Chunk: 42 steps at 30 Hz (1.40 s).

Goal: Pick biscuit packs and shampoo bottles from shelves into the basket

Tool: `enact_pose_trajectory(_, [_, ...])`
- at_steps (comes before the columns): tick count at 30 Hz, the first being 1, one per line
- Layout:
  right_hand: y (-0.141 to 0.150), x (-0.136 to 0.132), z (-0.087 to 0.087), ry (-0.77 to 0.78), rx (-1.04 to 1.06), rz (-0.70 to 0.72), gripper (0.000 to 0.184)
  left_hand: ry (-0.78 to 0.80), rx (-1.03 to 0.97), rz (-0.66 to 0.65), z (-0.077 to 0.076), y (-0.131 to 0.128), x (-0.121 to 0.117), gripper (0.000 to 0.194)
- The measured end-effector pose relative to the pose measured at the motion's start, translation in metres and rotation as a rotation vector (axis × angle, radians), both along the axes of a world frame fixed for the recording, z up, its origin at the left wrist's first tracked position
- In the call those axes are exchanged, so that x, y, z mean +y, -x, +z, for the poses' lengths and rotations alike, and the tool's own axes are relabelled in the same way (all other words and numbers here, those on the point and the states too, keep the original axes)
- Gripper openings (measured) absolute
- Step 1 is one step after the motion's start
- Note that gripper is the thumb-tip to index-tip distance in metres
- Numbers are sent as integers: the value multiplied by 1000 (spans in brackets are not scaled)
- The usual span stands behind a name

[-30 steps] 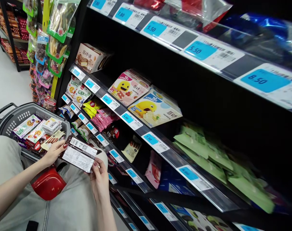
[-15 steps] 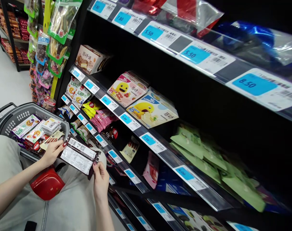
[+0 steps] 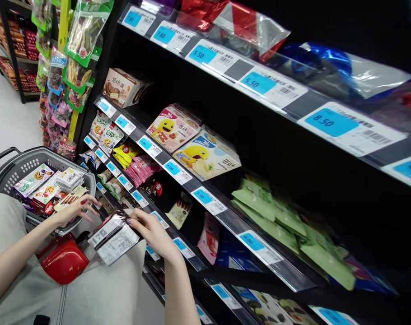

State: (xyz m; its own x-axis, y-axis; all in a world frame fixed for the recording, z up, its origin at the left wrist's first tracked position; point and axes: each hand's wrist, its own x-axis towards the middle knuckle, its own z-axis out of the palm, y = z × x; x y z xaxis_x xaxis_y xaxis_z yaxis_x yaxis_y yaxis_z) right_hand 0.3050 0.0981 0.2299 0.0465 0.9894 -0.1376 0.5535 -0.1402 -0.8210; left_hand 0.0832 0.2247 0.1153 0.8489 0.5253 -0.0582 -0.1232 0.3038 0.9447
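My right hand (image 3: 149, 228) pinches the upper edge of a snack packet (image 3: 114, 241), dark brown with a white printed back and a barcode. The packet hangs tilted over my lap and is slightly blurred. My left hand (image 3: 78, 211) is off the packet, its fingers spread just left of it, at the near rim of the grey shopping basket (image 3: 61, 155). Inside the basket lie a purple-and-white snack pack (image 3: 34, 179), a small white box (image 3: 70, 178), a cream packet (image 3: 71, 198) and other packs.
Black store shelves (image 3: 212, 198) with blue price tags rise close on my right. They carry snack boxes (image 3: 205, 153), green packets (image 3: 269, 207) and pink packets (image 3: 142, 169). Hanging snack bags (image 3: 85, 45) are beyond the basket. A red glossy object (image 3: 65, 264) sits between my legs.
My left hand has let go of the packet and its fingers have opened. My right hand has moved up to the packet's upper edge, and the packet has turned. The view has shifted slightly.
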Motion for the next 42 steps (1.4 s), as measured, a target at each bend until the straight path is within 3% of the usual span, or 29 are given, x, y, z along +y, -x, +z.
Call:
enact_pose_trajectory(3, [17, 32, 8, 117, -119, 285, 24, 57, 5, -326, 5, -1, -8, 57])
enact_pose_trajectory(5, [30, 52, 5, 121, -100, 337, 25, 43, 76, -403, 6, -5, -19, 54])
enact_pose_trajectory(7, [39, 66, 0, 91, -83, 306, 26, 33, 154, -316, 6, -10, -29, 54])
enact_pose_trajectory(10, [36, 68, -6, 10, -59, 140, 15, 76, 164, -58, 7, -16, -37, 55])
enact_pose_trajectory(12, [26, 56, -13, -57, -22, -39, 14, 139, 131, 65, 9, -18, -40, 51])
enact_pose_trajectory(15, [10, 28, -33, -138, 91, -374, 31, 291, 102, 211, 12, -22, -43, 52])
enact_pose_trajectory(17, [6, 11, -53, -129, 201, -478, 41, 371, 70, 312, 11, -24, -46, 58])
enact_pose_trajectory(21, [17, -6, -87, -42, 435, -405, 51, 287, -24, 510, 7, -27, -49, 58])
enact_pose_trajectory(25, [28, -4, -102, -49, 537, -387, 42, 135, -3, 539, 9, -26, -47, 55])
enact_pose_trajectory(42, [30, -1, -106, -54, 607, -430, 35, 75, 22, 525, 20, -26, -48, 54])
